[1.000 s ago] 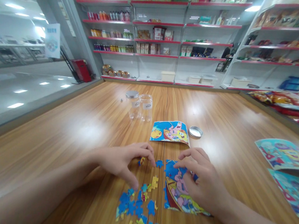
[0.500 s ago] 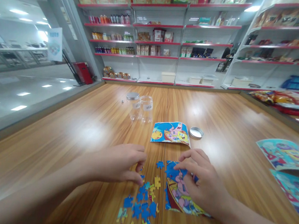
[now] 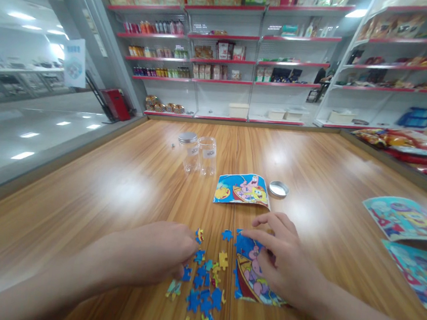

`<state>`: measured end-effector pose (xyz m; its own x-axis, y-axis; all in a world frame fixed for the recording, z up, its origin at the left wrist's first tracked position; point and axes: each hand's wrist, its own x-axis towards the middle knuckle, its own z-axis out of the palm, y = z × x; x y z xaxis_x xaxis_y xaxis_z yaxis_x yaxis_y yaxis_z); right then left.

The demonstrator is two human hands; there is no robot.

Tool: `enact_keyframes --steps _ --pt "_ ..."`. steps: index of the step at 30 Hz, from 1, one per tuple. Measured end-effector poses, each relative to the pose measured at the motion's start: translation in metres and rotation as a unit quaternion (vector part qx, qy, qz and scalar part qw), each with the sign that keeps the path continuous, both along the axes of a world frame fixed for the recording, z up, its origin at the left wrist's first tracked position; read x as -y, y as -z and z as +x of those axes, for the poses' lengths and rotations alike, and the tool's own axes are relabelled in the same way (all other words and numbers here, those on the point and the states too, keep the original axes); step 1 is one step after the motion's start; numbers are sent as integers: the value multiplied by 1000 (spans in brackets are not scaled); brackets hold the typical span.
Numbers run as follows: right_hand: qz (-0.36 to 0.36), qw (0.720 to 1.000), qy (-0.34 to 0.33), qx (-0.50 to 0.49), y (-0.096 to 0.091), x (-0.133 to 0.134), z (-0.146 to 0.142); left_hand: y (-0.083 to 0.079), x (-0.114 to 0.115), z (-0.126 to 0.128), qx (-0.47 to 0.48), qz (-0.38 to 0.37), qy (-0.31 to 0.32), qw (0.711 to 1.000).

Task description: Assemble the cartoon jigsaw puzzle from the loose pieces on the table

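My left hand [image 3: 165,252] is closed, its fingers curled downward beside a blue puzzle piece [image 3: 187,273]. What lies between its fingertips is hidden. A pale green puzzle piece [image 3: 174,289] sits just below that hand. Several loose blue and yellow pieces [image 3: 205,301] are spread between my hands, and a single blue piece [image 3: 227,235] lies near the top. Over the partly assembled jigsaw puzzle [image 3: 244,275] rests my right hand [image 3: 283,256], fingers apart and index fingertip by its upper edge. It covers the puzzle's right side. Beyond is a cartoon picture card [image 3: 243,189].
Two clear plastic jars [image 3: 206,157] stand farther back, one capped with a silver lid. A loose silver lid [image 3: 278,189] lies right of the card. Two more picture sheets [image 3: 408,218] are at the right. Packaged snacks [image 3: 405,147] border the table's far right.
My left hand has come down and left, its fingers curling in. The blue and pale green pieces near it have shifted upward. My right hand stays over the puzzle.
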<state>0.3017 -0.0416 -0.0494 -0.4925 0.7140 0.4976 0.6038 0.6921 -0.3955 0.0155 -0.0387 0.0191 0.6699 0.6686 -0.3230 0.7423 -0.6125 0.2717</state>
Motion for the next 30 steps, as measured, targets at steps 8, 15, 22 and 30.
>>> enact_keyframes --steps 8,15,22,30 --pt "-6 994 -11 107 -16 13 -11 7 11 4 -93 54 -37 994" --pt "-28 988 -68 138 -24 19 -12 4 9 8 -82 43 -41 995" --pt "-31 985 -97 136 -23 19 -9 4 11 11 -70 48 -86 993" --pt "-9 987 -94 128 -23 19 -9 9 10 10 -61 49 -94 993"
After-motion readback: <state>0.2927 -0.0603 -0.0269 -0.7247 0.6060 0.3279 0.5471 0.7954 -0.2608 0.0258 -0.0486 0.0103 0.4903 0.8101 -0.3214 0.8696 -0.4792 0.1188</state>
